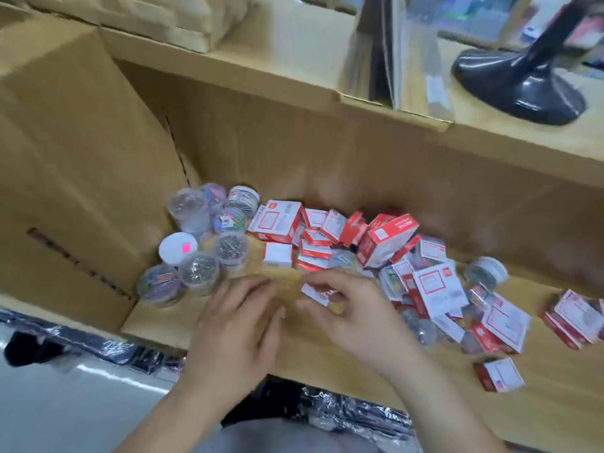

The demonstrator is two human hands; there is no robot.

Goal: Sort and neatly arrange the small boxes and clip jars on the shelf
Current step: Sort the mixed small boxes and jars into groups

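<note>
shelf (163, 322) front edge runs from 8 o'clock to 4 o'clock under the wrists. bare wood shows only around the hands and along the front toward 5 o'clock. cardboard box (75, 158) walls off the 9 o'clock side, just beside the jars. shelf back panel closes 12 o'clock.

jars (199, 243): eight clear tubs, upright, packed touching, at 10 o'clock from the hands. one has a white lid with a pink sticker (186, 247). one more jar (485, 273) sits at 2 o'clock past the heap. a few clear ones lie half buried in the heap, can't count them.

small boxes (376, 240): red and white, tumbled and overlapping from 12 to 3 o'clock, too blurred for a firm count. lone box (498, 374) sits near the front edge at 4 o'clock. a few more lie at far 3 o'clock, cut by the frame.

labels: red-bordered white panels on the boxes, print on them and on the jars unreadable.

left hand (238, 325): fingers loose and spread over bare shelf, holding nothing. right hand (353, 308): fingers curled, thumb and forefinger pinch a small white box (315, 293) at the heap's near edge.
</note>
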